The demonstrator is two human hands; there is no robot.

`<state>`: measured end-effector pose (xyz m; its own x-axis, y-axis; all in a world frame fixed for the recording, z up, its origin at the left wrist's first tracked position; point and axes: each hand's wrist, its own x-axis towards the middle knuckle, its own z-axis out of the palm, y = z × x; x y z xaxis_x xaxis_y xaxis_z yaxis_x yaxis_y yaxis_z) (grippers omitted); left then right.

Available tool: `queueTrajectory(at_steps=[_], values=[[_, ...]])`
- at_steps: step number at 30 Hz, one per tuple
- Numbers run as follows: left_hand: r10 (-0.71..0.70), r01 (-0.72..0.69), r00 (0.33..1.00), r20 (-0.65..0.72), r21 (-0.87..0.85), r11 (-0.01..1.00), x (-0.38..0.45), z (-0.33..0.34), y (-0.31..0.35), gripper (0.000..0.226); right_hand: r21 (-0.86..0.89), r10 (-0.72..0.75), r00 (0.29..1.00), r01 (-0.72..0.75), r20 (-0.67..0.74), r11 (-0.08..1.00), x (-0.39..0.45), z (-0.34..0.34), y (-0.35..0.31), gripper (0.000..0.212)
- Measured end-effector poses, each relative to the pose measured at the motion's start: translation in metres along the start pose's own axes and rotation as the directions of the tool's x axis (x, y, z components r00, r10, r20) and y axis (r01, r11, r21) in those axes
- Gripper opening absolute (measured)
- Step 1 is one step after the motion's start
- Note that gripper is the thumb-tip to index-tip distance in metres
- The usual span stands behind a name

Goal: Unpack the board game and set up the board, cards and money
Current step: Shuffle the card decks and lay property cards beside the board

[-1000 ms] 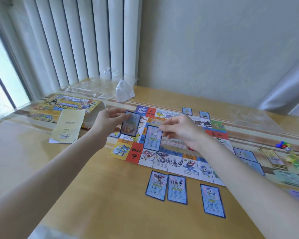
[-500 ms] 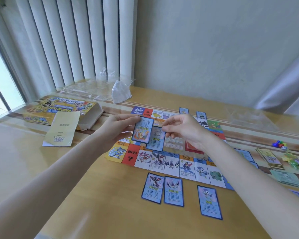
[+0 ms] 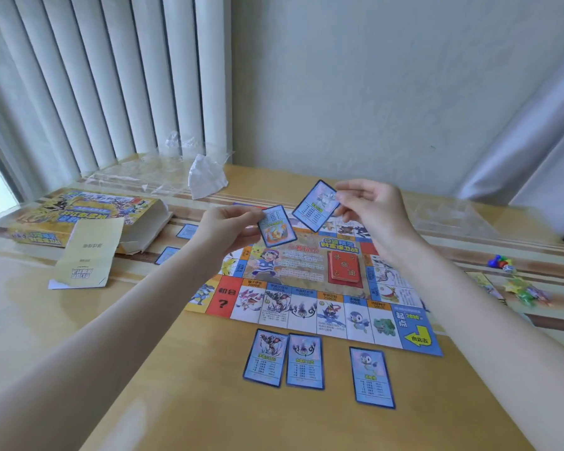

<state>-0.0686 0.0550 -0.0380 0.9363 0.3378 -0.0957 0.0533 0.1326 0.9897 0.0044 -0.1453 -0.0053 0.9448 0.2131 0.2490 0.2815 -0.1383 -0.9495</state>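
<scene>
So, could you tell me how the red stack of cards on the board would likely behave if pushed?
The red stack of cards is loose and unbanded, so it would probably shear and fan out. On the glossy paper game board it likely slides easily.

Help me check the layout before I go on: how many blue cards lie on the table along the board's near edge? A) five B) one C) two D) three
D: three blue cards lie face up on the table in front of the board: two side by side at left and one apart at right.
</scene>
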Motion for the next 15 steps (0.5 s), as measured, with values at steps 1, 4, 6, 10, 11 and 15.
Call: queueTrajectory(at_steps=[1,4,6,10,11,15], values=[[0.001,-0.001,1.0,0.005,0.01,1.0,0.0,0.005,-0.001,0.007,-0.007,0.003,1.0,-0.003,0.0,1.0,0.0,-0.003,0.0,0.013],[0.031,-0.03,0.999,-0.016,0.019,0.999,0.001,0.022,-0.002,0.006,-0.011,0.017,0.996,-0.018,-0.082,1.0,0.002,-0.023,0.006,0.012],[0.071,-0.077,0.993,-0.09,-0.068,0.995,0.004,0.027,0.004,0.009,0.041,0.05,0.981,-0.043,-0.188,0.998,0.005,-0.039,0.012,0.011],[0.091,-0.128,0.98,-0.179,-0.203,0.971,0.013,0.031,0.022,0.01,0.086,0.1,0.953,-0.078,-0.287,0.993,0.009,-0.063,0.021,0.018],[0.094,-0.135,0.978,-0.188,-0.217,0.967,0.015,0.034,0.025,0.012,0.089,0.105,0.949,-0.082,-0.298,0.993,0.01,-0.066,0.022,0.019],[0.112,-0.154,0.977,-0.179,-0.241,0.958,0.019,0.048,0.031,0.017,0.085,0.109,0.944,-0.086,-0.313,0.993,0.016,-0.072,0.026,0.019]])
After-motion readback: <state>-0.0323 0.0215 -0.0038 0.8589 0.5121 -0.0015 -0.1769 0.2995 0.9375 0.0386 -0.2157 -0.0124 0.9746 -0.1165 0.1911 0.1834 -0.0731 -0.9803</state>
